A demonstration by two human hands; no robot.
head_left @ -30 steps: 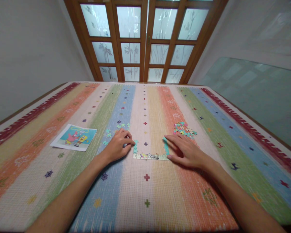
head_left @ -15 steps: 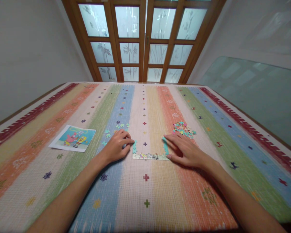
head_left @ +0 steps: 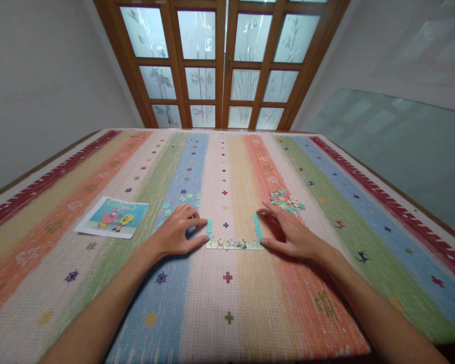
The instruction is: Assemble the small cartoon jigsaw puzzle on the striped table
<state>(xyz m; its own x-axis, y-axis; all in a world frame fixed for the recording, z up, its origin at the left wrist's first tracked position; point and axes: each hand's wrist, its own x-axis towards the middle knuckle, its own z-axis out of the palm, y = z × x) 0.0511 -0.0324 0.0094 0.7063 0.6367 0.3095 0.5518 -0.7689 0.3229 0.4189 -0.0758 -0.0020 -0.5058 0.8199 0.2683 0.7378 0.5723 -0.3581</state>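
A partly joined jigsaw puzzle (head_left: 235, 245) lies on the striped tablecloth, forming a U of a bottom row and two short turquoise sides. My left hand (head_left: 180, 230) rests at its left side, thumb and index finger apart, their tips against the outer edge. On the other side my right hand (head_left: 290, 232) has its fingers spread, the thumb touching the lower right corner and the index finger raised near the top of the right side. Loose turquoise puzzle pieces (head_left: 190, 197) lie just beyond my left hand. Past my right fingers is a heap of mixed puzzle pieces (head_left: 287, 201).
A printed cartoon picture (head_left: 112, 217) lies flat on the left. The striped tablecloth (head_left: 227, 298) covers the table. Behind the table stand wooden doors with frosted panes (head_left: 200, 83), and a pale glass panel (head_left: 398, 131) leans at the right wall.
My left thumb has opened away from the index finger and moved to the puzzle's lower left edge. My right index finger has lifted slightly from the right side.
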